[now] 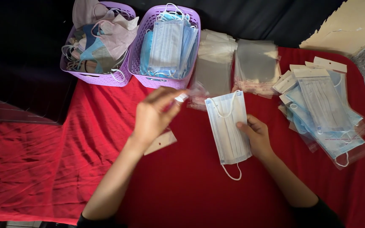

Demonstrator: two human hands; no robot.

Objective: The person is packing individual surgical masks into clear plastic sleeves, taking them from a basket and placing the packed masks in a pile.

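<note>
Packing looks to be the step in hand, as I read it: one pleated blue face mask [229, 128] lies flat on the red cloth [43, 169], and my right hand [256, 137] rests at its 3 o'clock edge, fingers pressed together and lying on the mask's side, thumb hidden from me. My left hand [153, 116], off at the mask's 9 o'clock and apart from it, pinches a clear plastic sleeve [186, 95] between thumb and fingertips; the sleeve is blurred, so I cannot tell whether its mouth is open. I judge the next move calls for opening that sleeve and lining its mouth up with the mask's short end. At 12 o'clock sit the stacks of empty sleeves [233, 63] and two purple baskets [148, 80] of loose masks; at 3 o'clock the pile of bagged masks [324, 109]. A small card header [161, 142] lies just under my left wrist.
</note>
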